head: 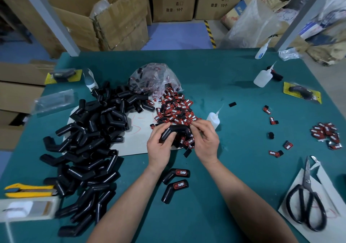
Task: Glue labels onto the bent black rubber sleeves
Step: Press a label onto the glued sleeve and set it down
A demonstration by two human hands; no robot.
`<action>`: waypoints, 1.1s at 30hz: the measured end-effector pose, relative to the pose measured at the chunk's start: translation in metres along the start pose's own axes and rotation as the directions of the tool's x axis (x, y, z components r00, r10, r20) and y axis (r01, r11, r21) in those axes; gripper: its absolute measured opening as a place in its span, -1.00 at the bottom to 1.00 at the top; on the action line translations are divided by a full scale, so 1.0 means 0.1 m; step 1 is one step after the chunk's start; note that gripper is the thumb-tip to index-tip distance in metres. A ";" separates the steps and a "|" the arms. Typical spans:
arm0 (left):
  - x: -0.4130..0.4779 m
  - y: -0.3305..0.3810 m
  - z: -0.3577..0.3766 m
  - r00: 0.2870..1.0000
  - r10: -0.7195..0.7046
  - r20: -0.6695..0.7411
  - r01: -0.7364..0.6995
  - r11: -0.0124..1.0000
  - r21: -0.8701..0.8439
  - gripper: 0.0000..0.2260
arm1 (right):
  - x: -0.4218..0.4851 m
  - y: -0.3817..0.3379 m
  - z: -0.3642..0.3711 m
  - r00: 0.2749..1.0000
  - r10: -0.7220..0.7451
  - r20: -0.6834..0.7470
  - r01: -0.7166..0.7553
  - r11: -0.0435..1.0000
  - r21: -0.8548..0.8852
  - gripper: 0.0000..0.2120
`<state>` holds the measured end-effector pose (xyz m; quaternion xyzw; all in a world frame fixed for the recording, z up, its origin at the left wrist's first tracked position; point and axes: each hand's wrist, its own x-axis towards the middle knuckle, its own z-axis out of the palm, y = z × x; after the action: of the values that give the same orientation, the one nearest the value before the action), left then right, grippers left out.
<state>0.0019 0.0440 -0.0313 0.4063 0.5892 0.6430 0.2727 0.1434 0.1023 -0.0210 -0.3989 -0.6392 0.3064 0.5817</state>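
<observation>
Centrally over the teal-green table mat (234,93), the left hand (159,147) grips a bent black rubber sleeve (173,131), with fingers wrapped round its lower leg and the elbow pointing up. The right hand (206,139) meets the sleeve's other end with curled fingertips (194,125); whether they pinch a label or the sleeve itself cannot be told, because the fingers hide that spot. The sleeve is held just above the near edge of a heap of red-and-black rectangular labels (176,109), which spills from a crumpled clear plastic bag (155,78). A small white squeeze bottle of glue with a thin nozzle (213,119) stands just beside the right hand. To the left, a large pile of unlabelled bent black sleeves (89,139) lies partly on a pale cardboard sheet (138,130). Between the forearms, near the person, two labelled sleeves (176,175) lie side by side, labels facing up. Large black-handled scissors (305,201) rest on white paper at the right, and a smaller cluster of loose labels (325,134) sits beyond them. A yellow utility knife (28,190) lies at the left edge, and brown cardboard boxes (116,18) stand behind the table.
</observation>
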 end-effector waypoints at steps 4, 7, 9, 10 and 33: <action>0.00 0.01 0.01 0.999 -0.032 0.028 0.031 0.999 0.016 -0.61 | -0.01 -0.04 0.02 0.994 -0.031 0.105 0.037 0.998 -0.053 -0.86; -0.01 0.02 0.01 0.998 -0.051 0.037 0.050 0.999 0.020 -0.62 | -0.01 -0.07 0.01 0.983 -0.078 0.168 0.095 0.991 -0.098 -0.86; -0.01 0.02 0.01 0.998 -0.053 0.046 0.052 0.998 0.030 -0.64 | -0.01 -0.08 0.01 0.977 -0.077 0.198 0.100 0.989 -0.107 -0.85; -0.02 0.02 0.01 0.997 -0.050 0.056 0.048 0.998 0.039 -0.66 | -0.01 -0.08 0.01 0.975 -0.070 0.211 0.095 0.989 -0.110 -0.82; -0.03 0.07 0.00 0.996 -0.044 0.073 0.036 0.993 0.111 -0.68 | -0.04 -0.06 0.03 0.968 -0.051 0.246 0.086 0.987 -0.136 -0.87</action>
<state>0.0040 0.0404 -0.0253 0.4327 0.6210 0.5882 0.2848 0.1396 0.0964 -0.0182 -0.3776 -0.7393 0.2848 0.4793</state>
